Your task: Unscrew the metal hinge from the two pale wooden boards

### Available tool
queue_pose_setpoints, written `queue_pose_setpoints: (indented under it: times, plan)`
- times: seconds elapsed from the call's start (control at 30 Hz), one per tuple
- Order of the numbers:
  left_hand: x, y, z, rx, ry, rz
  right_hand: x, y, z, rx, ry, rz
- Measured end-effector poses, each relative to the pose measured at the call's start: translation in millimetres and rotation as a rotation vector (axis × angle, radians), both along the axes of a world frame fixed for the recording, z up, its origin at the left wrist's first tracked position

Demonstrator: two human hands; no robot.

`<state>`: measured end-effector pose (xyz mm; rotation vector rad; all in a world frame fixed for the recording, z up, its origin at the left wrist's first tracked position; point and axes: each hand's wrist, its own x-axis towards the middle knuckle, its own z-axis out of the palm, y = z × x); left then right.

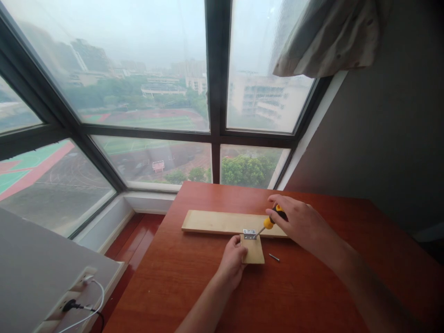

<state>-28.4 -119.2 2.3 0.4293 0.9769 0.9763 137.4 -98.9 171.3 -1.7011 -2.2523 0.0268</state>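
Just below and right of the frame's centre, my left hand grips the small board by its left edge, thumb on the face. I judge that hold steadies the wood against turning and leaves its upper edge free, where the metal bracket sits. My right hand, right of centre, is closed round the yellow-and-black handle of the screwdriver. The shaft slants down and left, its tip at the right end of the bracket; coming in from that side probably spares me crossing my own left fingers. I can't make out a screw head under the tip.

The long board lies flat on the desk behind the small one, seemingly out of the way; whether the two touch, I can't tell. A short metal rod lies just right of the small board, handy for my right hand.
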Motion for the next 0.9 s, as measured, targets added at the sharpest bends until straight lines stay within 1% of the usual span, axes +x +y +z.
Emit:
queue_pose_setpoints:
  times: [0.2,0.37,0.43,0.57,0.77,0.83,0.9]
  plan:
    - [-1.1,-0.4,0.2,-0.011,0.007,-0.010,-0.6,-2.7,1.8,-0.003,0.043,0.093]
    - [-1.2,-0.6,-2.4,0.005,-0.013,-0.007,-3.9,-1.1,2.5,-0.015,-0.013,-0.024]
    - [-1.4,-0.6,-3.4,0.009,-0.018,-0.007,-3.6,-0.6,2.7,-0.011,0.004,-0.006]
    - [-1.8,-0.7,-4.5,0.007,-0.031,-0.006,-1.2,-1.7,3.2,0.005,0.015,0.079]
    - [-3.0,-1.1,-3.5,0.008,-0.034,-0.015,-0.1,1.9,2.0,0.027,-0.033,-0.005]
    - [-3.3,-1.3,-2.8,0.007,-0.029,-0.018,0.5,2.1,1.8,0.021,-0.007,0.012]
    - [-3.5,-1.3,-2.3,0.005,-0.023,-0.017,1.1,0.7,2.1,0.017,0.029,0.060]
